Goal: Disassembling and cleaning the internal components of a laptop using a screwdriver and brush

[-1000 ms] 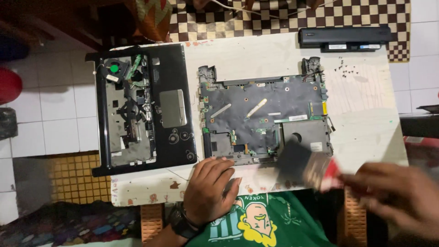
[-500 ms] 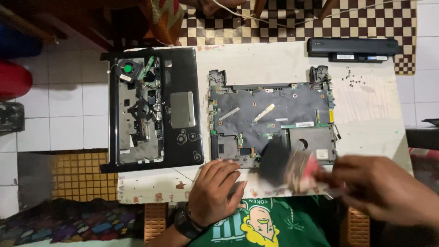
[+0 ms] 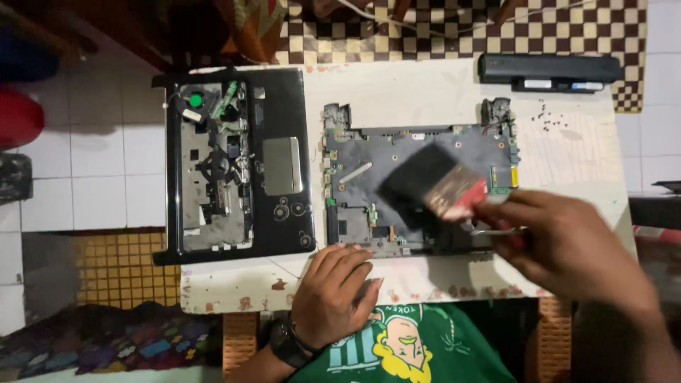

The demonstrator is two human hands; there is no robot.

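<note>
- Brush (image 3: 433, 186): blurred, over the laptop base (image 3: 418, 177), bristles on the board just left of the right hand (image 3: 567, 248), whose grip is pinched on the red handle.
- Left hand (image 3: 333, 294): fingers spread flat on the bench (image 3: 425, 92) by the base's near edge.
- Step judged: dusting the board; next sweep calls for a light stroke.
- Palmrest cover (image 3: 237, 163) well left; battery (image 3: 550, 69) beyond.
</note>
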